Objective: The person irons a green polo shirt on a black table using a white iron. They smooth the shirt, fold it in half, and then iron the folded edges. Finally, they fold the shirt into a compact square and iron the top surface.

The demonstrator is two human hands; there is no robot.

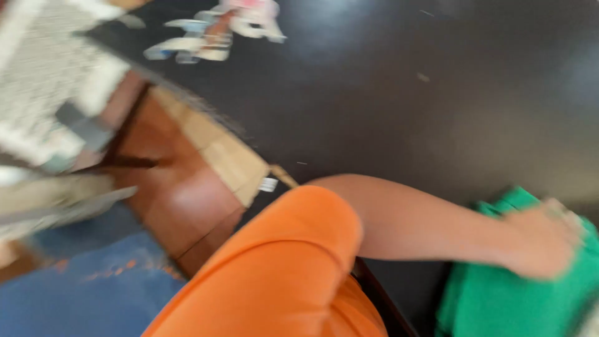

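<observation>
Heavy motion blur, so only a few candidates. Small white label [268, 184] — rectangular tag stuck at the corner of the dark table [387, 106], just beside the pale wooden edge strip. Can't make out any print. At the far top edge of the table, a cluster of small packets [212, 34] — white, pale blue and pink, lying flat and loosely bunched; too smeared to tell individual shapes. No signs or screens visible.

A: Where does the view look from?
B: The head, tilted steeply down and leftward, blurred, close over an arm [412, 224] at lower right.
A: Another view?
B: Only this one.
</observation>
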